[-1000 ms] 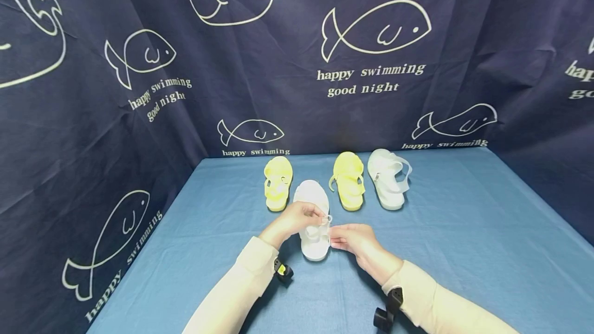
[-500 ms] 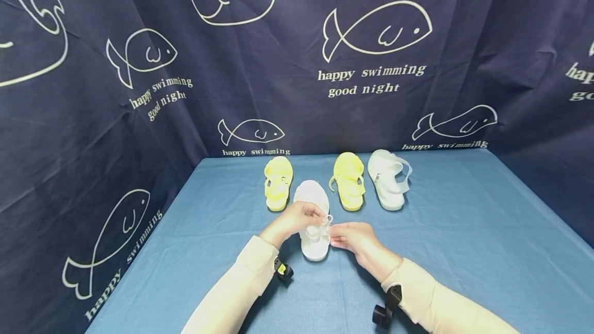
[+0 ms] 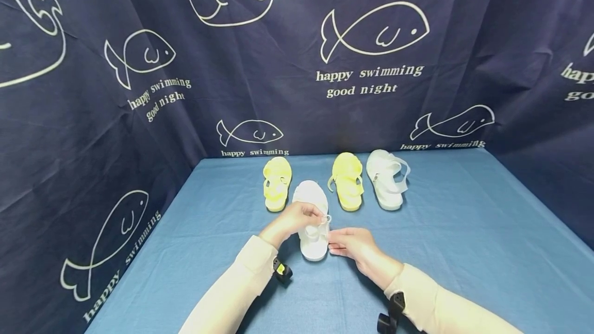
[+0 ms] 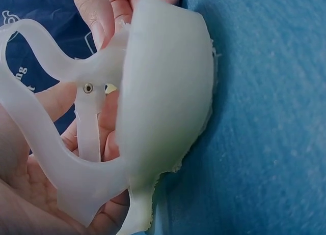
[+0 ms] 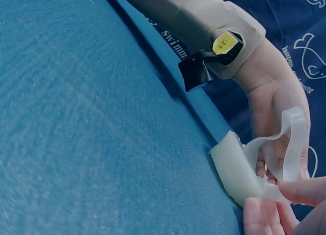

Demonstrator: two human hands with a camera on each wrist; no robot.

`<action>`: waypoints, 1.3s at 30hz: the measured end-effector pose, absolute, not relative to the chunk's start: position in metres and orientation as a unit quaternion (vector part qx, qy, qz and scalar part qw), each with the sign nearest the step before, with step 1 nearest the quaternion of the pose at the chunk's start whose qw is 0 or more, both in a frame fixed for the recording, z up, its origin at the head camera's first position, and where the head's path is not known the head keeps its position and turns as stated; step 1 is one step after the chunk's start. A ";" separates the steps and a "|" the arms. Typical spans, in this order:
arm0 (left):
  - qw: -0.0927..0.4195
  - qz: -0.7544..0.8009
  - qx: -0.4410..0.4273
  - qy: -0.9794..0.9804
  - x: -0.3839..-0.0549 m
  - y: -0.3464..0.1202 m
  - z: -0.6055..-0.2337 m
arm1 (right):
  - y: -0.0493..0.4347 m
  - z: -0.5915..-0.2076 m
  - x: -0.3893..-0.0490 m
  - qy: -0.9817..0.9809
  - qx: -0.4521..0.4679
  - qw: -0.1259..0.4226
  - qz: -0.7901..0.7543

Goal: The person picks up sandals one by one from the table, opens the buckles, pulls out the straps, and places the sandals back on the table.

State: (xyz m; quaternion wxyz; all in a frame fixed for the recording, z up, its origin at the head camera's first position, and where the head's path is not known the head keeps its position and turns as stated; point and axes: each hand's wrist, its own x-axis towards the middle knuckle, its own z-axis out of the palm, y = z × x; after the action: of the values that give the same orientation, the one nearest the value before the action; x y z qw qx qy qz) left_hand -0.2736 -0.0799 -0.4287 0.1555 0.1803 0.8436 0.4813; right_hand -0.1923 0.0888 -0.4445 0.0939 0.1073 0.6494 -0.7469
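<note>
A white sandal (image 3: 313, 252) lies on the blue cloth, its heel facing me. Reaching across it from the left, my left hand (image 3: 297, 218) pinches the sandal's strap, whose loose end pokes out as a small loop (image 3: 329, 218). At the sandal's right edge, my right hand (image 3: 355, 244) pinches the side of the strap between thumb and fingers. The left wrist view shows the thick heel (image 4: 165, 87) close up, with a metal rivet (image 4: 88, 88) where translucent strap pieces meet. Both sets of fingertips are partly hidden behind the straps.
A yellow sandal (image 3: 277, 197) stands behind to the left, and another yellow sandal (image 3: 349, 189) behind to the right. Beside that is a pale sandal (image 3: 387, 192) with its strap sticking out. A dark printed curtain (image 3: 260, 86) rises behind the blue-covered table (image 3: 464, 231).
My right hand has shifted slightly toward me along the sandal's right side, still at the strap. The left hand and the sandals stay in place.
</note>
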 end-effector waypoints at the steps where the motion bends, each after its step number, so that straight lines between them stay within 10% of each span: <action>1: 0.156 0.482 0.181 0.843 -0.274 -0.080 -0.429 | 0.089 -0.445 -0.193 0.647 0.107 0.094 -0.749; 39: 0.172 0.504 0.180 0.827 -0.276 -0.080 -0.432 | 0.092 -0.441 -0.198 0.625 0.098 0.097 -0.768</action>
State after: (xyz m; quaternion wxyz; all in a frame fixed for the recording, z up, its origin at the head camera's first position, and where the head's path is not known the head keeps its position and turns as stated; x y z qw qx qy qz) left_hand -0.2759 -0.0797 -0.4315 0.1723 0.1801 0.8268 0.5043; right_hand -0.1980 0.0919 -0.4407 0.0970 0.0984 0.6248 -0.7685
